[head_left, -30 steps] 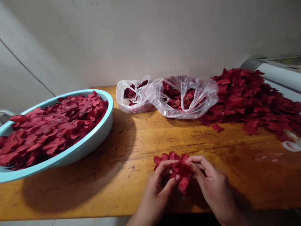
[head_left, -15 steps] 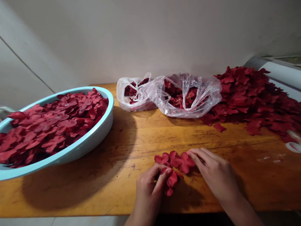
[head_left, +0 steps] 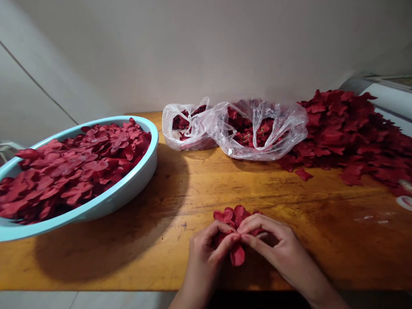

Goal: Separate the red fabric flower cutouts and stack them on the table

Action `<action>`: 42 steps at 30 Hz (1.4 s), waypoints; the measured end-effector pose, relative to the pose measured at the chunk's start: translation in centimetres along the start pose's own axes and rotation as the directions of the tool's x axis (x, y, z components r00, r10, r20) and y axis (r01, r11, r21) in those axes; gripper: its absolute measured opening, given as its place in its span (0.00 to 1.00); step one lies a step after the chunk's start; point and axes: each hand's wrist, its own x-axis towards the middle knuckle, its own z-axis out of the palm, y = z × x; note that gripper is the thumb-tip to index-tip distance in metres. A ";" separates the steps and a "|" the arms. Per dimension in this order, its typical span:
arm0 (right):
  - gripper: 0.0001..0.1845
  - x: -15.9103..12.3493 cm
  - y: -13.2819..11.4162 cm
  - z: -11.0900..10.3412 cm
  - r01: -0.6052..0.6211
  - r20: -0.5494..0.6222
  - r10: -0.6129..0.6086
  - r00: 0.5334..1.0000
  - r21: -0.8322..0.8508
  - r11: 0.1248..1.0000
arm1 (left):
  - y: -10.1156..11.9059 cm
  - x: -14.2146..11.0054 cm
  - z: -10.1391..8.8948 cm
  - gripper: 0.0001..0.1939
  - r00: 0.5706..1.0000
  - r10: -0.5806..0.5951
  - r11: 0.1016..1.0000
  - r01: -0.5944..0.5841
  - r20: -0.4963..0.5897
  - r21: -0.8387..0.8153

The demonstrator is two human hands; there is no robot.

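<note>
Close to the table's front edge, my left hand [head_left: 209,247] pinches a red fabric flower [head_left: 237,254] between thumb and forefinger. My right hand [head_left: 271,240] is closed too, its thumb and fingertips meeting the left ones at the middle of the same flower. Whatever small part lies between the fingertips is hidden. More red petal pieces [head_left: 228,214] lie on the table right behind the fingers, partly covered by them.
A light-blue basin [head_left: 103,205] heaped with red petals stands at the left. Two clear plastic bags [head_left: 192,139] holding red pieces sit at the back. A big pile of red petals [head_left: 347,131] covers the back right, near a white tape roll [head_left: 409,203].
My right hand has moved left from the petal pieces on the right to meet my left hand at the flower. My left hand keeps its pinch. The view has shifted slightly.
</note>
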 end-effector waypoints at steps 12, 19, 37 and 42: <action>0.11 0.9 3.4 -2.1 0.003 -0.326 -0.139 0.935 -0.385 0.923 | 0.3 -0.2 -0.2 0.06 0.995 0.076 0.993 -0.081 0.061 0.087; 0.09 -0.8 0.0 -0.5 0.168 -0.135 -0.228 0.964 -0.354 0.920 | 0.1 -0.5 0.0 0.17 0.987 0.156 0.940 -0.135 -0.043 0.312; 0.12 0.0 1.7 -1.0 -0.161 -0.079 0.199 0.977 0.343 0.926 | -1.0 -0.2 -2.3 0.08 0.954 0.183 0.973 -0.142 -0.237 0.180; 0.13 -0.1 1.4 -0.7 -0.179 -0.048 0.224 0.973 0.448 0.876 | -0.3 -0.7 -2.2 0.14 0.949 0.304 0.923 -0.272 -0.085 0.271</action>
